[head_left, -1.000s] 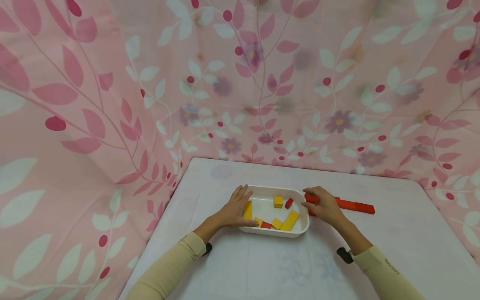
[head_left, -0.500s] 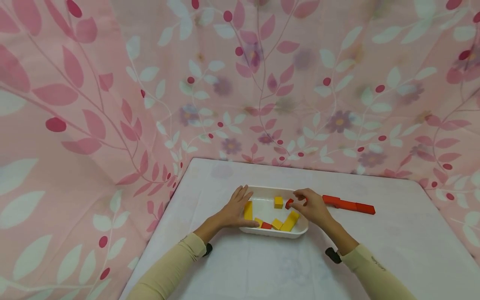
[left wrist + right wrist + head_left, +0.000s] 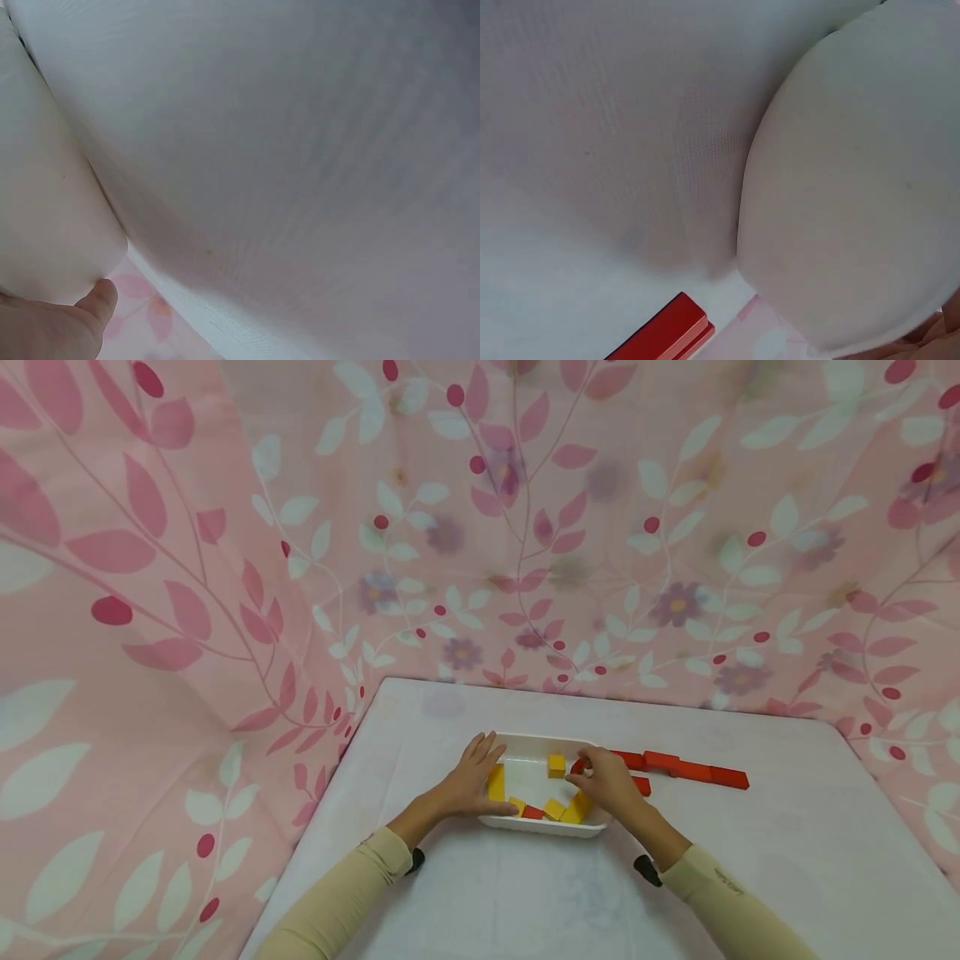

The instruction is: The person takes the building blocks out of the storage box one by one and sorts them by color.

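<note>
A white tray (image 3: 525,741) stands on the table with yellow and red blocks in it. My left hand (image 3: 467,783) rests on its left end, fingers spread and straight, thumb over the near rim. A thumb (image 3: 96,301) also shows beside the tray wall (image 3: 60,187) in the left wrist view. My right hand (image 3: 609,781) reaches in over the right end, thumb and forefinger around a small red block (image 3: 577,767), partly hidden. Close by are a yellow cube (image 3: 557,766) and a long yellow block (image 3: 576,807), partly covered by the hand.
Right of the tray, several red blocks (image 3: 692,771) form a row on the white tablecloth (image 3: 787,843). A separate red block (image 3: 641,786) lies nearer, beside the right hand. Another yellow block (image 3: 496,782) is by the left hand. A pink floral curtain (image 3: 525,568) hangs behind the table.
My right hand has moved left from the red blocks outside the tray, over the right rim, to the small red block inside. The left hand stays in place.
</note>
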The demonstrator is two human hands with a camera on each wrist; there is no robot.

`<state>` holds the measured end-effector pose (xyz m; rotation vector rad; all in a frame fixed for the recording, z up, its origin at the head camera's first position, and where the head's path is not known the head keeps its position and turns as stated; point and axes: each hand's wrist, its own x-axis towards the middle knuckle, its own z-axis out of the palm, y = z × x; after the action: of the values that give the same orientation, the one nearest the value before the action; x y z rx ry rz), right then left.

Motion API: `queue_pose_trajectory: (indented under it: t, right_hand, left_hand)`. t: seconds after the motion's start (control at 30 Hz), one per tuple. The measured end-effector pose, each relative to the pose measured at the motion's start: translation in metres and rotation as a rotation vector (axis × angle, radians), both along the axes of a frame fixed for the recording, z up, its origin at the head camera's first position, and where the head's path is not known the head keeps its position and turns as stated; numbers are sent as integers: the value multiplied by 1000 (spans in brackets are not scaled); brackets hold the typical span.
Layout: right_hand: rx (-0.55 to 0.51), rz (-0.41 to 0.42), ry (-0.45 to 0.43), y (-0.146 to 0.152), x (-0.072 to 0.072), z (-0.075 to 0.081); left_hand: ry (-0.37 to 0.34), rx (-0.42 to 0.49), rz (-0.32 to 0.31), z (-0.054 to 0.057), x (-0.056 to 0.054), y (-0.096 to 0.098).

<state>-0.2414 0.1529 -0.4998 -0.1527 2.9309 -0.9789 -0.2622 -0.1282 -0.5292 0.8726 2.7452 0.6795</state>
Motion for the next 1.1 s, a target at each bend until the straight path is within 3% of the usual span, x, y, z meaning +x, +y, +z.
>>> queue_pose_trajectory:
  t: [0.33,0.6,0.8,1.1]
  right_hand:
    - [119,-52,-12,-10,-6,-9]
    - [200,-52,24,-15,-11,-14]
    - [228,-46,3,-16,-14,-18]
    - [55,-71,-22,-14,-14,-11]
  left_hand:
    - [1,2,2,1,2,1]
    - [5,8,6,-2,1,2]
    - [5,-1,7,0,2,3]
    - [1,-6,11,3,2,1]
